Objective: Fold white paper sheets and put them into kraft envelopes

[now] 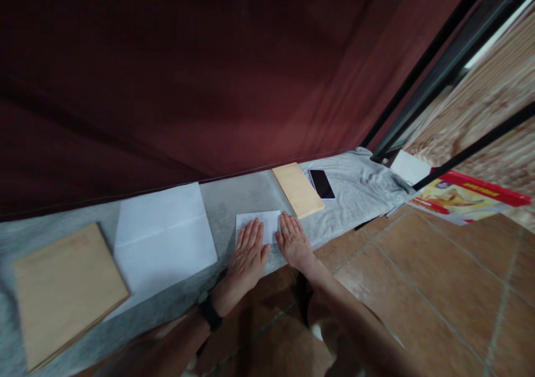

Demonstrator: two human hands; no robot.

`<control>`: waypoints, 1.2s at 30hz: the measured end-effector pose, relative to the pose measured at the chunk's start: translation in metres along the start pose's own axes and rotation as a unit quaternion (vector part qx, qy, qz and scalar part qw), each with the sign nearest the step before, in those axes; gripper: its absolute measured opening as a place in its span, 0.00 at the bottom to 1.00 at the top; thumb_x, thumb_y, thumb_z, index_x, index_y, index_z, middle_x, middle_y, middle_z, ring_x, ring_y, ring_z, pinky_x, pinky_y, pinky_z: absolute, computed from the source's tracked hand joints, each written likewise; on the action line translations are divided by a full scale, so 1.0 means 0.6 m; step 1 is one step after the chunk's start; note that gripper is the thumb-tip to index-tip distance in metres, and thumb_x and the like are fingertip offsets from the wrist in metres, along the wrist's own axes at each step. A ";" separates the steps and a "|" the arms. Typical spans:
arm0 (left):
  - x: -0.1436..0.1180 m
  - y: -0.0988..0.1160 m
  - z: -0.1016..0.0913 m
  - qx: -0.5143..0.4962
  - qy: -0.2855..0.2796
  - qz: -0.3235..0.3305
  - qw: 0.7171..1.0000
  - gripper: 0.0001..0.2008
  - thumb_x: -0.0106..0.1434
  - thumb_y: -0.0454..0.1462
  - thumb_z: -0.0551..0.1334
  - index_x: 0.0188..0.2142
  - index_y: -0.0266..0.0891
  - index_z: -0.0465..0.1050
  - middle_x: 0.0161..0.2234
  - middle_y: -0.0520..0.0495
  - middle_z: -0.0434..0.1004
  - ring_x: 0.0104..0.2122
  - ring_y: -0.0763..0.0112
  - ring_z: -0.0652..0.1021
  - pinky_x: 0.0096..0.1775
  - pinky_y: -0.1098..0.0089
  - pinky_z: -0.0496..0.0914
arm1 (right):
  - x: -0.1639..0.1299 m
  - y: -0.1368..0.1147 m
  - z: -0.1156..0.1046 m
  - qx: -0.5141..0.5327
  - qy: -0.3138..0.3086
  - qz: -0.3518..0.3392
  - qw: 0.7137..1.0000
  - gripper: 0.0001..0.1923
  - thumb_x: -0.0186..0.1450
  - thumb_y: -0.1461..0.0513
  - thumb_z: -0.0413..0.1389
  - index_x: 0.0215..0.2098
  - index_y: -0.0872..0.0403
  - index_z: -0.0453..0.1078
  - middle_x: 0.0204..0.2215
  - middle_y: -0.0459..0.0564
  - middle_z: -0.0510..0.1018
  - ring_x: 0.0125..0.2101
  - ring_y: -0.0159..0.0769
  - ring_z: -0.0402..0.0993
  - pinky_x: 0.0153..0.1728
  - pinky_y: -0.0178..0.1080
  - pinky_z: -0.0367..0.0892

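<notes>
A small folded sheet of white paper (270,219) lies on the grey cloth near its front edge. My left hand (249,253) rests flat on the paper's left part, fingers stretched out, a dark watch on the wrist. Flat over the paper's right edge lies my right hand (293,240), its fingers also straight. Just beyond the right hand is a tan envelope or thin stack of them (298,189). To the left of my hands a larger white sheet (165,235) with a crease is spread out.
A stack of larger tan envelopes (69,290) overlaps the big sheet at the far left. A phone (321,184) lies right of the small envelope. A dark red curtain (251,87) hangs behind the cloth-covered surface (355,193). Dark metal bars and a red-yellow box (468,196) are at the right.
</notes>
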State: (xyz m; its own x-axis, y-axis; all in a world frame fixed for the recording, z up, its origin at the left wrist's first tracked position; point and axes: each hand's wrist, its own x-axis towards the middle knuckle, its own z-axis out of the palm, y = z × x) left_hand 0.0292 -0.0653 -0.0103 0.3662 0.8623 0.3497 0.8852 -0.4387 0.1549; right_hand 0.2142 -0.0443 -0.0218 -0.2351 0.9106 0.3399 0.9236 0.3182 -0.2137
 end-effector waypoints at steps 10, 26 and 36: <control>-0.004 0.004 -0.004 0.015 -0.031 0.035 0.999 0.28 0.72 0.41 0.49 0.67 0.30 0.57 0.68 0.32 0.57 0.69 0.54 0.57 0.67 0.50 0.56 | 0.024 -0.021 -0.017 0.052 -0.007 0.000 0.999 0.27 0.75 0.59 0.44 0.68 0.64 0.58 0.66 0.64 0.63 0.67 0.49 0.57 0.65 0.54 0.58; 0.001 -0.038 0.022 0.018 0.009 -0.050 0.999 0.30 0.72 0.41 0.46 0.67 0.25 0.56 0.68 0.28 0.55 0.68 0.49 0.58 0.65 0.48 0.57 | 0.016 -0.035 -0.001 0.015 -0.006 -0.031 0.999 0.29 0.75 0.53 0.47 0.69 0.60 0.57 0.67 0.60 0.62 0.66 0.46 0.58 0.66 0.50 0.54; 0.002 -0.037 0.013 0.048 0.013 -0.070 0.996 0.31 0.71 0.42 0.45 0.67 0.25 0.58 0.68 0.24 0.56 0.68 0.46 0.58 0.64 0.47 0.57 | 0.009 -0.010 -0.009 0.007 -0.026 -0.001 1.000 0.31 0.74 0.51 0.47 0.68 0.61 0.57 0.67 0.58 0.61 0.67 0.46 0.57 0.66 0.48 0.54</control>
State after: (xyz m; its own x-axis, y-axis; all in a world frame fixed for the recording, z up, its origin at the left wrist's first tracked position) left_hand 0.0121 -0.0523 -0.0205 0.2304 0.9062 0.3545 0.9511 -0.2866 0.1147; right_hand 0.2088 -0.0426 -0.0137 -0.2535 0.9223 0.2918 0.9186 0.3240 -0.2262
